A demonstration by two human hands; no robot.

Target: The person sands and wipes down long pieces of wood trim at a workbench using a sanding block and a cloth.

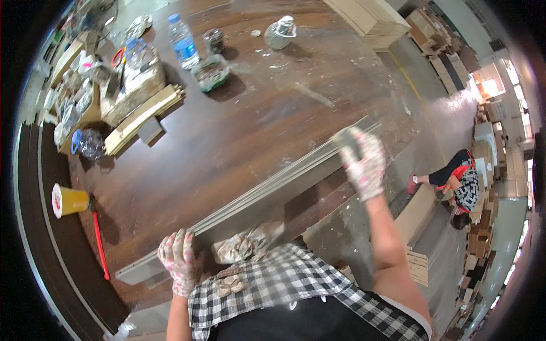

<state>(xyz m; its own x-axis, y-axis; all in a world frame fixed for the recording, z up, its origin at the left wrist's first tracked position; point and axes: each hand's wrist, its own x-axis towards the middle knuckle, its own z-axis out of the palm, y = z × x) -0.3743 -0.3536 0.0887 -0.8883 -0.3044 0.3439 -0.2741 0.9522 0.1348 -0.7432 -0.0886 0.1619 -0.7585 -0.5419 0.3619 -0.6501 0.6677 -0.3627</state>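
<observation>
A long grey moulded board (pixel 273 190), with grooves along its far edge, lies slantwise across the near side of the brown table (pixel 256 119). My left hand (pixel 181 260), in a white glove with pinkish-red marks, has its fingers curled over the board near its left end. At the other end, my right hand (pixel 367 165), gloved alike, grips a small dark grey block (pixel 348 143) against the board. What the block is made of is hard to make out. Between my hands, a crumpled pale cloth (pixel 247 241) lies close against my checked apron (pixel 267 271).
Far left stand a water bottle (pixel 183 42), a dark jar (pixel 214 41), a cut plastic bowl (pixel 210 73) and pale wood strips (pixel 142 120). A yellow cup (pixel 71 200) and red stick (pixel 100 247) lie left. At right, another person (pixel 463 182) bends by stacked boards (pixel 435 227).
</observation>
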